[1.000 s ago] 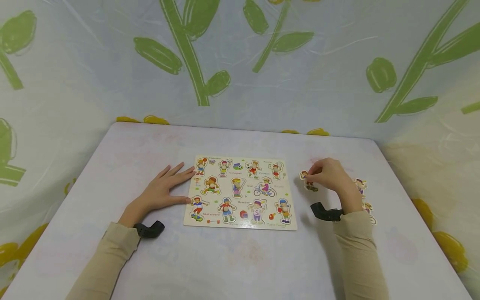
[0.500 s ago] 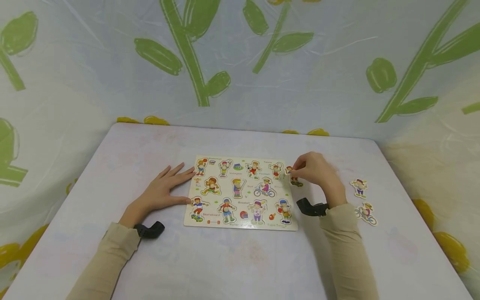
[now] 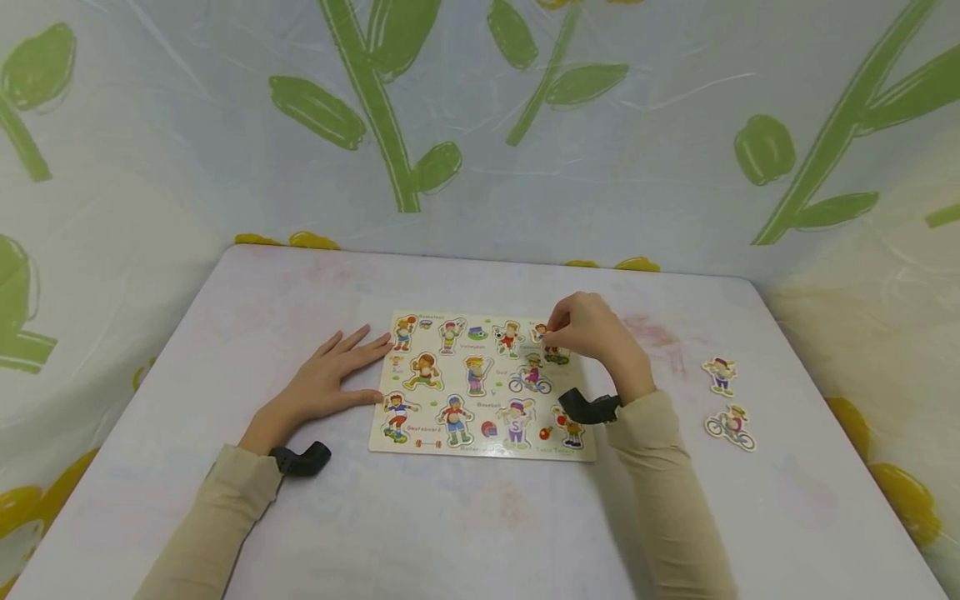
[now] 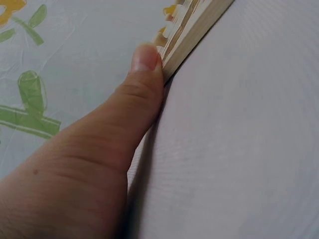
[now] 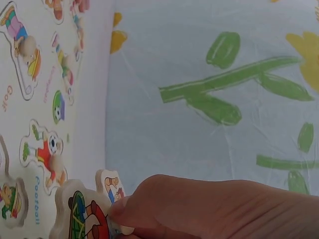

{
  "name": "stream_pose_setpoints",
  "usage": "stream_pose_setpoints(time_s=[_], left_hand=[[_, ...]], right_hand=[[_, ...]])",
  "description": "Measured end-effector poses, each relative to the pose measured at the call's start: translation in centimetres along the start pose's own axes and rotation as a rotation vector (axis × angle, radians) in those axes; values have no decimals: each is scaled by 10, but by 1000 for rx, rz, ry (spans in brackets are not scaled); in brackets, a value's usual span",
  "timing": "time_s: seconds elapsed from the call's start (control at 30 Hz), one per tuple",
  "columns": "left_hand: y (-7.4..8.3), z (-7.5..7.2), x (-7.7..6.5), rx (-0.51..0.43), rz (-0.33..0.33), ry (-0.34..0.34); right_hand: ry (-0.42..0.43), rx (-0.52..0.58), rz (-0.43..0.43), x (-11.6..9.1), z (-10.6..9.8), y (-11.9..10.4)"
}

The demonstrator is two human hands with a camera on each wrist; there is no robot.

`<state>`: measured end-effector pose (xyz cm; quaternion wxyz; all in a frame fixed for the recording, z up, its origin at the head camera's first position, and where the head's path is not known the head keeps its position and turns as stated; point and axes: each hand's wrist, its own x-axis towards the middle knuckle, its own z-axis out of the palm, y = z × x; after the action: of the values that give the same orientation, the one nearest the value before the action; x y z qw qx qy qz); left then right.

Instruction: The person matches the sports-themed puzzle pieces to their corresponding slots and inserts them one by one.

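Note:
A wooden picture puzzle board (image 3: 452,377) with sports figures lies mid-table. My left hand (image 3: 326,383) rests flat at its left edge, fingers spread; in the left wrist view the thumb (image 4: 134,89) presses against the board's side. Above the board's top right corner, my right hand (image 3: 596,329) pinches a skateboarder puzzle piece (image 5: 92,216) between thumb and fingers. In the right wrist view the piece is tipped on its side, close to the footballer figure (image 5: 47,154); the fingers cover part of it.
Two loose puzzle pieces lie right of the board: a baseball figure (image 3: 721,377) and a cyclist (image 3: 731,427). The table (image 3: 420,533) has a pale cloth, and a leaf-patterned sheet (image 3: 600,183) hangs behind it.
My right hand has carried the skateboarder puzzle piece leftward from the table right of the board to over its top right corner. The left hand has stayed put.

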<state>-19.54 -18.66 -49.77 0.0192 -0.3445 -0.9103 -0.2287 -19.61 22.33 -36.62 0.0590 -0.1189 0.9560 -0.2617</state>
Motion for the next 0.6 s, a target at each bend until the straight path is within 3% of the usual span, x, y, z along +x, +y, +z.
stream_pose_setpoints(time_s=[0.6], left_hand=[[-2,0,2,-2,23,21]], right_hand=[[-40,-22,-81,17,34,-60]])
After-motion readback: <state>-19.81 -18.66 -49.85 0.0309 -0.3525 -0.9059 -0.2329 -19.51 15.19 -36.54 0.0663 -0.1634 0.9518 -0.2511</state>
